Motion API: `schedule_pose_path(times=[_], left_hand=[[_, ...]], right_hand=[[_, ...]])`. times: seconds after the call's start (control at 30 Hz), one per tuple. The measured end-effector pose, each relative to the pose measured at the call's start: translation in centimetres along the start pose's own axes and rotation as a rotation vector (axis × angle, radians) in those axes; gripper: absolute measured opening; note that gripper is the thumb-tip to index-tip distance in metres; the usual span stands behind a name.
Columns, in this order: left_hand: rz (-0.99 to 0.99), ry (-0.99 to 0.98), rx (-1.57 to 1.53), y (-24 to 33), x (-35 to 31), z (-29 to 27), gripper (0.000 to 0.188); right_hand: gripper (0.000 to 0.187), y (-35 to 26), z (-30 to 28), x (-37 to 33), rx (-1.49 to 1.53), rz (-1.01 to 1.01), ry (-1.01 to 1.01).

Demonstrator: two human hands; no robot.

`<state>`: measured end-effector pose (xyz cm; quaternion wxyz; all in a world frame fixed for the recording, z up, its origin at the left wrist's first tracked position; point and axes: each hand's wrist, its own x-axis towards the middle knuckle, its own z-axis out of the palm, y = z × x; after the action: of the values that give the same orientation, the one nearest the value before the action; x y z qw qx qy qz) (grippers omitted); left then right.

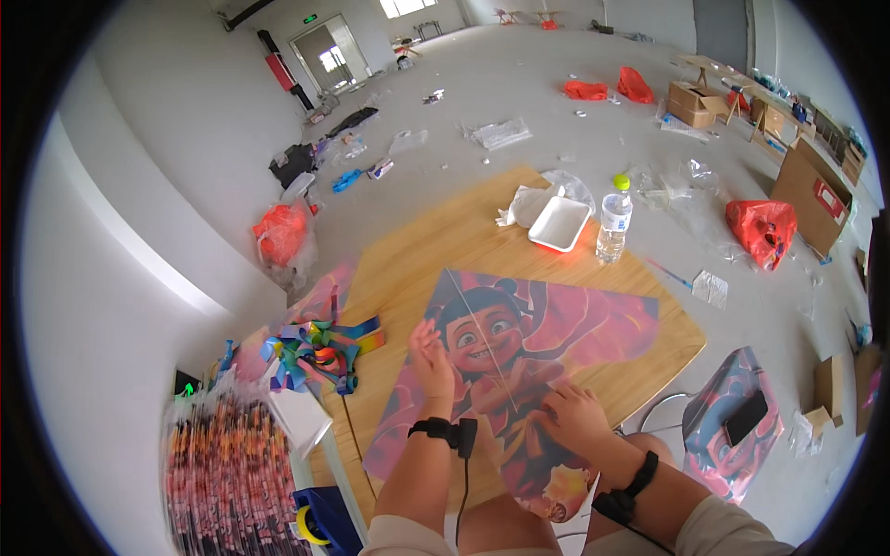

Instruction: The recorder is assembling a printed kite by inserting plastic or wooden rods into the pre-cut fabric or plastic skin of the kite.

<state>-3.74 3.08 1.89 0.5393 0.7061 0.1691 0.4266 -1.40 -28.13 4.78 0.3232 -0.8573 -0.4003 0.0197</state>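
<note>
A printed kite (pixel 603 324) with a cartoon figure and red-pink wings lies spread on the wooden table, its lower end overhanging the near edge above my lap. A thin rod (pixel 479 338) runs down its middle. My left hand (pixel 432 363) is at the kite's left part, beside the printed face, fingers apart and holding nothing. On the lower right part rests my right hand (pixel 573 419), its fingers slightly bent against the sheet and nothing visible in them. Both wrists wear black straps with cables.
A white tray (pixel 560 223) and a water bottle (pixel 614 222) stand at the table's far side. Colourful ribbons (pixel 320 354) are heaped at left, above a stack of packed prints (pixel 227 473). A tape dispenser (pixel 329 521) sits near left. At right, a phone (pixel 746 418) lies on another printed sheet.
</note>
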Motion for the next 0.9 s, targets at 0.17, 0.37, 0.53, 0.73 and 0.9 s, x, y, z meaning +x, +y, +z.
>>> schedule_pose_path(times=[0.17, 0.37, 0.53, 0.73, 0.9], left_hand=[[-0.12, 0.054, -0.211, 13.7, -4.9, -4.3, 0.035], [-0.217, -0.451, 0.456, 18.9, -21.9, -16.3, 0.022], [-0.535, -0.145, 0.141, 16.1, -36.0, -25.2, 0.022], [-0.532, -0.169, 0.236, 16.1, -37.1, -26.2, 0.022], [-0.287, -0.475, 0.206, 18.2, -29.2, -16.5, 0.023]], right_hand=[[0.029, 0.8, -3.3, -3.1, 0.029, -0.077, -0.104], [0.031, -0.7, -6.0, -9.3, -0.116, -0.202, -0.147], [0.034, -2.0, -8.3, -14.9, -0.051, -0.03, -0.337], [0.025, -2.2, -8.7, -16.3, 0.066, 0.032, -0.224], [0.022, -2.2, -6.1, -15.0, 0.082, -0.039, -0.167]])
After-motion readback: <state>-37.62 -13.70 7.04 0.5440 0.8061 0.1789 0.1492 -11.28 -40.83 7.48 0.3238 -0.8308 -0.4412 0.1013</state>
